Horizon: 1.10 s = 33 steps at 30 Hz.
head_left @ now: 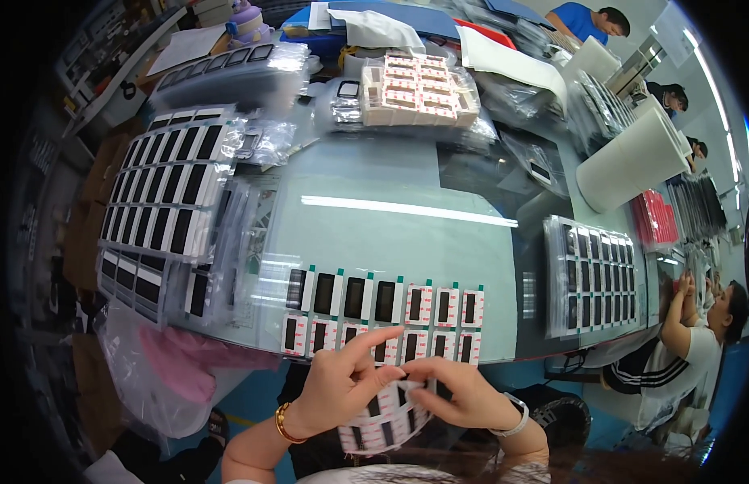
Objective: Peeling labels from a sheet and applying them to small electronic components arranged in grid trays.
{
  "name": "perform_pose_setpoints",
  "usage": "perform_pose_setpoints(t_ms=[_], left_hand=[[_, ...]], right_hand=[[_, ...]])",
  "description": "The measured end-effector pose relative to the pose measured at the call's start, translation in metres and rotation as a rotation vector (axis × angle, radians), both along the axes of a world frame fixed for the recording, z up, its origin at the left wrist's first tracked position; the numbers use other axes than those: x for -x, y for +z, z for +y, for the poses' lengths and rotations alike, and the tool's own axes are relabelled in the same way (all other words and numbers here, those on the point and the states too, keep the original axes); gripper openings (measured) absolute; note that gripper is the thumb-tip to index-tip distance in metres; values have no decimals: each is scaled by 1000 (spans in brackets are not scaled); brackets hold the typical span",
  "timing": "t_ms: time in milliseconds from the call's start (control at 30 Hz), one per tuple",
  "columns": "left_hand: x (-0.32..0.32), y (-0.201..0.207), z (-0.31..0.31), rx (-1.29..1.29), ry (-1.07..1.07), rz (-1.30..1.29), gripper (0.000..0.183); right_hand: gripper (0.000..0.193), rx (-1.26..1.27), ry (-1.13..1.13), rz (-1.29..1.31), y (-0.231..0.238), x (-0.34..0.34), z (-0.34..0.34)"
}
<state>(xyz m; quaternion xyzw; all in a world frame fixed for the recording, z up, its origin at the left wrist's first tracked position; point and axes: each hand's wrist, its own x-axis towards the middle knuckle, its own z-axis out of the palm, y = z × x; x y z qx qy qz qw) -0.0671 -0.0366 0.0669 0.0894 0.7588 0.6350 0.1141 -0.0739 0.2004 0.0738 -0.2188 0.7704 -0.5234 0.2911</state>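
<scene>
Close to my body, my right hand (463,394) pinches a curved white sticker sheet (378,434) with red print and dark rectangular windows. My left hand (335,391) is beside it, index finger stretched out and the other fingers curled. Its thumb tip meets the right fingertips at the sheet's upper edge; what it grips there is hidden. Just beyond, on the glass-topped table (390,177), lie two rows of small dark display panels (326,293) with green tabs. Several have red-printed white frames around the dark windows; the leftmost panels of the far row have none.
Stacked panel trays (164,177) stand at the left, and another tray stack (592,274) at the right. Sticker stacks (419,89) sit at the back. A large white roll (632,157) stands at the back right. Co-workers (697,339) are along the right side.
</scene>
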Motion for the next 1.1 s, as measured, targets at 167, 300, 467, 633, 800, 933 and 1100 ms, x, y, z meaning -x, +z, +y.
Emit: perform_pose_setpoints(t_ms=[167, 300, 467, 633, 800, 933, 1100], left_hand=[[-7, -13, -13, -192, -128, -345, 25], [-7, -15, -16, -183, -130, -339, 26], [-15, -27, -19, -296, -94, -431, 21], [-12, -20, -18, -429, -122, -216, 6], [-16, -18, -21, -331, -76, -285, 4], [-16, -21, -21, -344, -106, -253, 9], [-14, -34, -33, -206, -70, -456, 28]], right_hand=[[25, 13, -203, 113, 9, -3, 6], [19, 7, -170, 213, 8, -4, -2], [16, 12, -296, 170, 12, -6, -2], [15, -43, -42, -77, 7, -5, -7], [13, 113, -136, 277, 7, 5, -15], [11, 74, -79, 179, 17, 10, -23], [11, 88, -151, 312, 28, 17, -28]])
